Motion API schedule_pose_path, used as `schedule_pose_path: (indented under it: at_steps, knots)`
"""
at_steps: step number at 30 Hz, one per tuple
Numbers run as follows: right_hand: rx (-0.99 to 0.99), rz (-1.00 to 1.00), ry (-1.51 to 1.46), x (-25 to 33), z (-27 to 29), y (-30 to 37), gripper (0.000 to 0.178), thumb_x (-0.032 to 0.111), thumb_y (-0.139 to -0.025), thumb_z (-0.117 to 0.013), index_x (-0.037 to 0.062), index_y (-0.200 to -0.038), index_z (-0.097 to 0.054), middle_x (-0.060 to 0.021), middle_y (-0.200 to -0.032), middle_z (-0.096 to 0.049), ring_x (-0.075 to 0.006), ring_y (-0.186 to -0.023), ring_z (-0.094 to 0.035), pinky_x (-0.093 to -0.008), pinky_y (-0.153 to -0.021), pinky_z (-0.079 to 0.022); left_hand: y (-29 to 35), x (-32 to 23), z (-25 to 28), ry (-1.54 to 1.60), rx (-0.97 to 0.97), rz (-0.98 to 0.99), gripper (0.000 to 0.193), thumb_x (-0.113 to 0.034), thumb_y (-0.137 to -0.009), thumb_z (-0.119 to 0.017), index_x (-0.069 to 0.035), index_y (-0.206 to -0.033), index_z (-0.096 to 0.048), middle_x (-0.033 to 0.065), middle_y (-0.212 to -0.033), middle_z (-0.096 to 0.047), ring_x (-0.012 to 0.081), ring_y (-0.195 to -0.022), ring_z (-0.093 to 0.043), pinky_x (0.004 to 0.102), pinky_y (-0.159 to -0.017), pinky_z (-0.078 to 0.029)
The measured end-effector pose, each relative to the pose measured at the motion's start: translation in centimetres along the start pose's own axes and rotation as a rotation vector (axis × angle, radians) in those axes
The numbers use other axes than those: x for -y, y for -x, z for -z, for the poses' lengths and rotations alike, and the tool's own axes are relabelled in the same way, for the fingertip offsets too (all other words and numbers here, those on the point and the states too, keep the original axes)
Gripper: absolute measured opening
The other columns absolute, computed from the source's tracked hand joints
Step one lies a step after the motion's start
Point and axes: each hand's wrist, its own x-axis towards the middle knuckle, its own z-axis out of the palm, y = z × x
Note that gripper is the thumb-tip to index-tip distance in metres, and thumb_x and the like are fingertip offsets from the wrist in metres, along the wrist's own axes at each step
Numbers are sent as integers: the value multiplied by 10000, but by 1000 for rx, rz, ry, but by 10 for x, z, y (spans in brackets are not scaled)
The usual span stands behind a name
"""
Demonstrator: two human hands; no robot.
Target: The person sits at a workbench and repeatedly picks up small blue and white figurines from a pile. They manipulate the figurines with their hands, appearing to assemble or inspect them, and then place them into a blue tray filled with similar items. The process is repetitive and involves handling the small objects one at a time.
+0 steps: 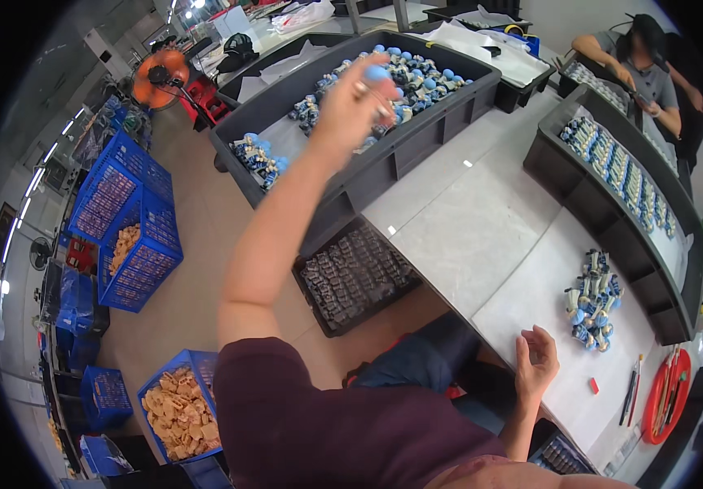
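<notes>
My left hand [350, 106] is raised over a large dark grey bin [441, 130] heaped with small blue-and-white figurines. Its fingers are closed around one small figurine [376, 73] with a round light-blue top; the rest of that piece is mostly hidden by the fingers and slightly blurred. Down at the near edge of the worktable, my right hand [535, 363] has its fingers loosely bent and apart, with nothing visible in it. A small pile of similar figurines [592, 301] lies on the table beyond it, and a little red block [593, 385] lies beside it.
A long grey tray [612, 236] with rows of figurines borders the table's right side. Brushes [632, 391] and a red oval dish [666, 399] lie near. Below are a tray of dark parts [310, 314] and blue crates [141, 281]. A co-worker [653, 73] sits far right.
</notes>
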Motion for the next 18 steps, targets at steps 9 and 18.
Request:
schedule_pose_path:
  at_steps: [9, 18]
  knots:
    - [5, -18, 26, 0, -6, -2, 285, 44, -771, -652, -31, -1026, -551, -103, -850, -627, -121, -726, -575, -244, -692, -458, -133, 142, 166, -1159, -159, 286, 502, -166, -689, -702, -160, -1170, -558, 120, -1078, -603, 244, -1014, -571, 341, -864, -445]
    - [-36, -48, 61, 2, -9, -3, 273, 39, -762, -650, -24, -1011, -558, -92, -816, -624, -114, -708, -567, -236, -668, -456, -162, 191, 193, -1407, -151, 364, 334, -206, -681, -733, -85, -959, -591, 142, -1022, -609, 283, -1001, -569, 375, -842, -445]
